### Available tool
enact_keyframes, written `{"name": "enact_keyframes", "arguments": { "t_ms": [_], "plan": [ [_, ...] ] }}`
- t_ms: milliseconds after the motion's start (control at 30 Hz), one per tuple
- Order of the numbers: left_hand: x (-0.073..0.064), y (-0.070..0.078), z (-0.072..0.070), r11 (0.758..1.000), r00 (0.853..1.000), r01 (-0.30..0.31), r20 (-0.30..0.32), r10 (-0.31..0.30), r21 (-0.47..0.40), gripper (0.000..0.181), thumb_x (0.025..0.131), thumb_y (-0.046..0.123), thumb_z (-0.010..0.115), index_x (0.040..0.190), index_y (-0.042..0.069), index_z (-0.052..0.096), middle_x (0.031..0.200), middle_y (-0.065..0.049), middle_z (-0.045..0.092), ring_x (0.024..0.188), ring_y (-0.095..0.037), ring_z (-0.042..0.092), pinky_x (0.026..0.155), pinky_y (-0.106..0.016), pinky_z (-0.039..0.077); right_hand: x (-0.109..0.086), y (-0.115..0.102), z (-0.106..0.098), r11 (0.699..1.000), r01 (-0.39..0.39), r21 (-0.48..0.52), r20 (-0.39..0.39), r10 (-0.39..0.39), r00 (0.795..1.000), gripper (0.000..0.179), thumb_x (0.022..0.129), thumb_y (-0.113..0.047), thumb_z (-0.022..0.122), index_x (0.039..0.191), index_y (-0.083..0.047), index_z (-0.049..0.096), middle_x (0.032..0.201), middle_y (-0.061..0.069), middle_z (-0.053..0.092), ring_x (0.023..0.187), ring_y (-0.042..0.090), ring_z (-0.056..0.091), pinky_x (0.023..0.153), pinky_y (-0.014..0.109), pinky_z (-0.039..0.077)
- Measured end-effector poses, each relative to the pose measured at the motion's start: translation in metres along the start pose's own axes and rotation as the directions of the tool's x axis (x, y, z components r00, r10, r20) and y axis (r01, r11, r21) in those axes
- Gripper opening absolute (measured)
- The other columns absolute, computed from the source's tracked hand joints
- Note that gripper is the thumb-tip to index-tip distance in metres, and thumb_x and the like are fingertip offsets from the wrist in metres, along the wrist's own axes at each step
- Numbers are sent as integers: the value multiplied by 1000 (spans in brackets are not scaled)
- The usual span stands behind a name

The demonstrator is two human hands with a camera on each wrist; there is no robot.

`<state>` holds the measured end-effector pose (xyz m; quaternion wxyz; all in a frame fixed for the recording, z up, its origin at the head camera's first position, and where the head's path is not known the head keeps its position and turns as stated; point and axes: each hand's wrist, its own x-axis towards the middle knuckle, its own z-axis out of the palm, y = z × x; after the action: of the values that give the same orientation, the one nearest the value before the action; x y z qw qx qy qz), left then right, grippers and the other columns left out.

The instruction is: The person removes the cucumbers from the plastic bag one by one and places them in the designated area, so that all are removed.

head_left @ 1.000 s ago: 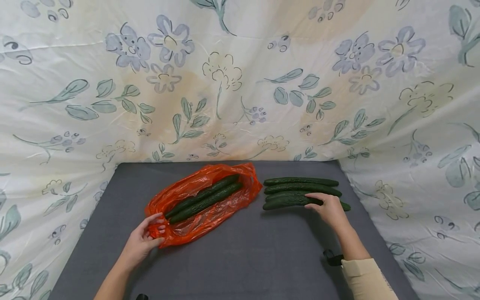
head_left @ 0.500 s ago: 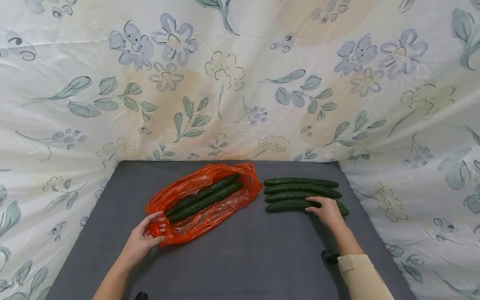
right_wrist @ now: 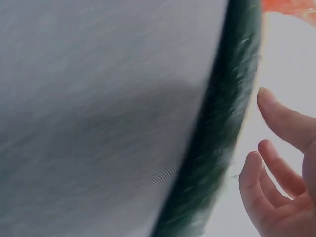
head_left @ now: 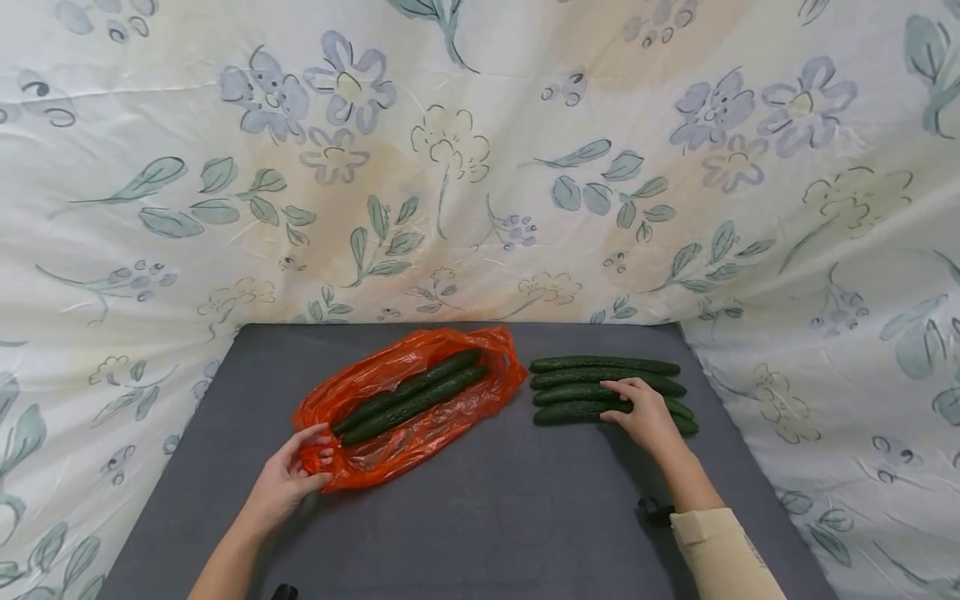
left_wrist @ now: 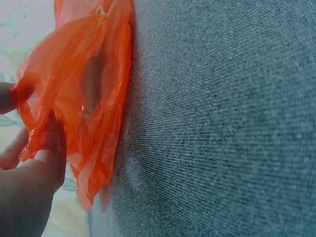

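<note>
An orange plastic bag lies at the left with its long opening facing up and two dark green cucumbers inside. My left hand grips the near left edge of the bag. In the left wrist view, thin film of the bag lies between the thumb and fingers of that hand. To the right, several cucumbers lie side by side in a row. Above the nearest ones is my right hand, thumb and fingers spread. The right wrist view shows this hand apart from the nearest cucumber.
A dark grey cloth covers the table. Floral fabric rises behind it and along both sides. A gap of grey surface separates the bag from the cucumber row. Black wrist straps show near both forearms.
My right hand held the front cucumber, which shifted slightly nearer, apart from the one behind. Since then, the fingers have spread and moved slightly left. The left hand and bag stay put.
</note>
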<state>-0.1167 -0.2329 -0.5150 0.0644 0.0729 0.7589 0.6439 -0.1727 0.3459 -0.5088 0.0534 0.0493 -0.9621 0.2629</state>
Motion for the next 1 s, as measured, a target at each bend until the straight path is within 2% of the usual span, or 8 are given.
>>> {"name": "enact_keyframes", "arguments": {
  "t_ms": [167,367,433,667,1000],
  "plan": [
    [2,-1,1,1000,1000,-11,10,11,-10,73,86,-10,70,149,-11,32,133,-28,46,107,-8,62,86,-18,56,5,-28,-7,993,97,72,-17,-96,995,62,83,-20,83,140,-12,61,133,14,59,110,35,63,76,44,58],
    [2,-1,2,1000,1000,-13,15,13,-12,73,86,-10,70,148,-12,32,133,-28,46,108,-7,62,86,-18,56,13,-60,-13,981,144,132,-33,-141,990,60,82,-20,83,139,-17,62,138,11,58,94,31,71,68,27,58],
    [3,0,2,1000,1000,-11,16,11,-7,74,86,-9,71,148,-11,32,133,-28,46,108,-7,62,86,-18,56,15,-69,-14,977,150,154,-37,-146,989,59,82,-19,83,138,-18,63,138,11,59,95,30,71,69,26,58],
    [2,1,1,1000,1000,1,10,0,-20,75,85,-8,72,149,-10,32,131,-22,50,108,-8,62,86,-18,56,20,-90,-13,965,173,198,-48,-167,985,57,83,-19,83,136,-22,64,137,5,60,114,27,65,73,29,60],
    [0,1,1,1000,1000,-6,4,6,-15,74,86,-8,71,148,-11,32,134,-28,45,108,-8,62,86,-17,55,27,-114,-7,936,217,278,-56,-210,976,56,83,-19,83,136,-23,65,137,3,60,114,23,66,75,26,60]
  ]
}}
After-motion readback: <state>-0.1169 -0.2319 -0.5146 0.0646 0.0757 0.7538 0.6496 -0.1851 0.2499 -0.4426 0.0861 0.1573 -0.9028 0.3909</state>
